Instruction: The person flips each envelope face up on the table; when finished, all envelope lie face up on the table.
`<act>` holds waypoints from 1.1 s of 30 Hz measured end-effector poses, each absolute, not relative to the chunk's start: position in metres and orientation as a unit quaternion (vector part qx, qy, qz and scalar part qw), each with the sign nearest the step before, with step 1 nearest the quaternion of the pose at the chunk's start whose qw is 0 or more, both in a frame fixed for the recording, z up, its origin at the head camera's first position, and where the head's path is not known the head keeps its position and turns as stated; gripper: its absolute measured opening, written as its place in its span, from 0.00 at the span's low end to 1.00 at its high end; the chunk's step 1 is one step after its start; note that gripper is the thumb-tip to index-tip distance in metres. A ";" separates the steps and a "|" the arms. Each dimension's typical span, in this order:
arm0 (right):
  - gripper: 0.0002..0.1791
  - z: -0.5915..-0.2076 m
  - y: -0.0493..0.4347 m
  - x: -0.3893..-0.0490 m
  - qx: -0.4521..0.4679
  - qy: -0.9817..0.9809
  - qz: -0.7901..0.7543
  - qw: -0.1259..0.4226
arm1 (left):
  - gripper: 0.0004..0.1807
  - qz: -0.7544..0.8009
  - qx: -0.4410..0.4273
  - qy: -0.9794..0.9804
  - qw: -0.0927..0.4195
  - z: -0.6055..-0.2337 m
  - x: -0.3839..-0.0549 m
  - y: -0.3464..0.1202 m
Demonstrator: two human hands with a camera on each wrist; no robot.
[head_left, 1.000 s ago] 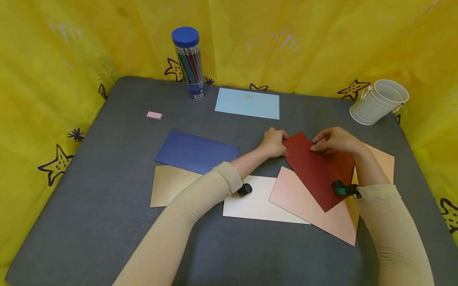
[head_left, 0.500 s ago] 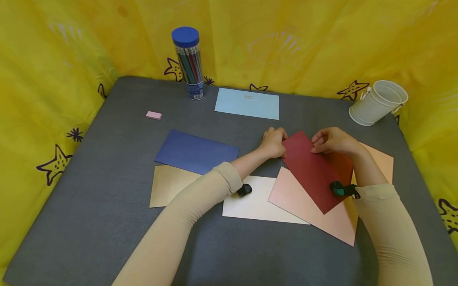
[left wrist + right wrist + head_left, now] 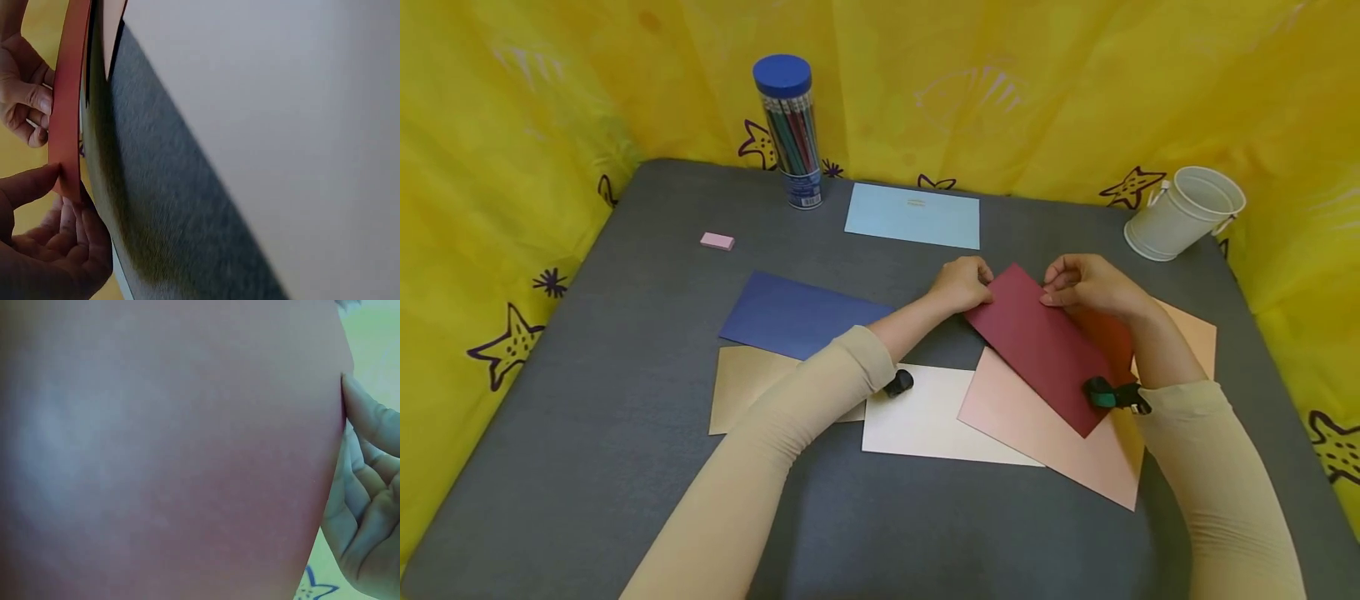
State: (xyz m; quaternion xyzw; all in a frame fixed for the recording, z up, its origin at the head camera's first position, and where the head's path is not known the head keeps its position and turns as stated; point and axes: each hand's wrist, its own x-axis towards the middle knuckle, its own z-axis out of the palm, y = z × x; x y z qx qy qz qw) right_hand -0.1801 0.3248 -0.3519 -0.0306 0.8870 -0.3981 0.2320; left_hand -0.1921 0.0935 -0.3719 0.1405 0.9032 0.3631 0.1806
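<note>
Both hands hold a red rectangular paper (image 3: 1030,333) tilted above the right half of the table. My left hand (image 3: 962,285) pinches its far left corner, thumb on one side and fingers on the other, as the left wrist view shows. My right hand (image 3: 1090,283) pinches the far right edge between thumb and fingers. In the right wrist view the paper's broad face fills most of the picture, with the right hand (image 3: 375,481) at its edge. Under the red paper lies a pink paper (image 3: 1037,425); a peach paper (image 3: 1191,333) shows beyond the right wrist.
A white paper (image 3: 932,425), a gold paper (image 3: 741,387) and a blue paper (image 3: 797,312) lie to the left. Farther back are a light blue paper (image 3: 913,221), a pink eraser (image 3: 717,241), a tub of pencils (image 3: 790,137) and a white bucket (image 3: 1180,217). A yellow curtain (image 3: 880,92) hangs behind.
Both hands have moved slightly back and to the left with the red paper, which now tilts at a different angle. The head view has also shifted slightly.
</note>
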 end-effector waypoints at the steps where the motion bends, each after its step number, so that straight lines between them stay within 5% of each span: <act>1: 0.17 -0.351 0.323 -0.180 -0.033 0.887 -0.401 0.228 | 0.15 0.372 0.140 0.899 0.184 -0.371 -0.194 0.092; 13: 0.24 -0.342 0.311 -0.185 -0.024 0.883 -0.425 0.199 | 0.15 0.534 0.108 0.790 0.282 -0.365 -0.215 0.054; 33: 0.20 -0.335 0.314 -0.186 0.030 0.886 -0.438 0.147 | 0.12 0.586 0.020 0.764 0.270 -0.361 -0.237 -0.006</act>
